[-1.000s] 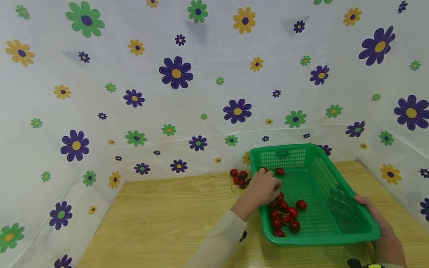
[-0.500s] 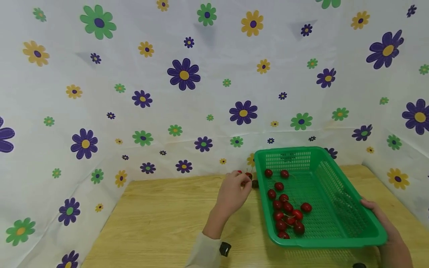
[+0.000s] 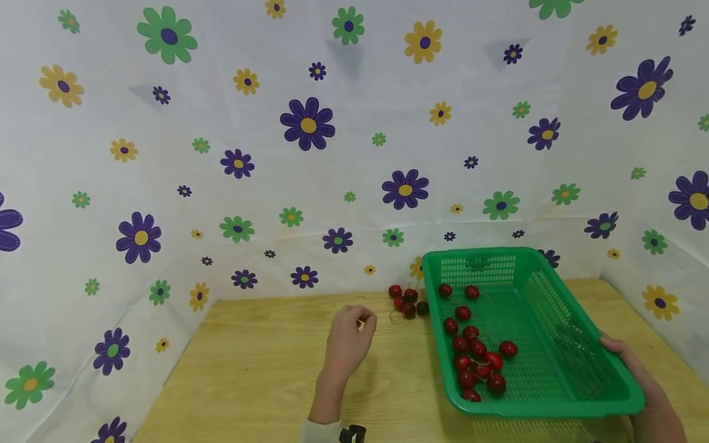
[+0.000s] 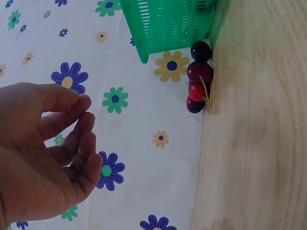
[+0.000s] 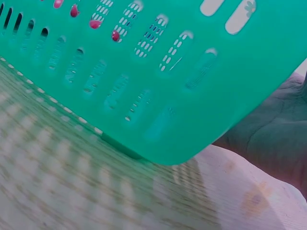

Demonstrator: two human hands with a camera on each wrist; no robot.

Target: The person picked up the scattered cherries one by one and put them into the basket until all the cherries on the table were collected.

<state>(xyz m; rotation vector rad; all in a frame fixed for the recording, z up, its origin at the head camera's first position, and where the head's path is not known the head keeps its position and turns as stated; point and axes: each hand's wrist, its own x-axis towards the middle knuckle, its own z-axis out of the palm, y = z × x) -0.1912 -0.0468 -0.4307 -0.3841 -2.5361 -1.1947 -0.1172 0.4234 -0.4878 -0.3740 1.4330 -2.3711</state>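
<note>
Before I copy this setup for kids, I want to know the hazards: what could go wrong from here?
1. The right hand holds the green basket by one edge, tilted; the cherries inside have gathered at its low side and may spill if it tips further.
2. The loose cherries lie by the table's back edge and could roll off.

Head view high, facing forward and down over the table [image 3: 266, 369], left wrist view low beside the fingers [image 4: 72, 143], facing the basket [image 4: 168, 21], right wrist view pressed close under the same basket, all 3 sharing it
</note>
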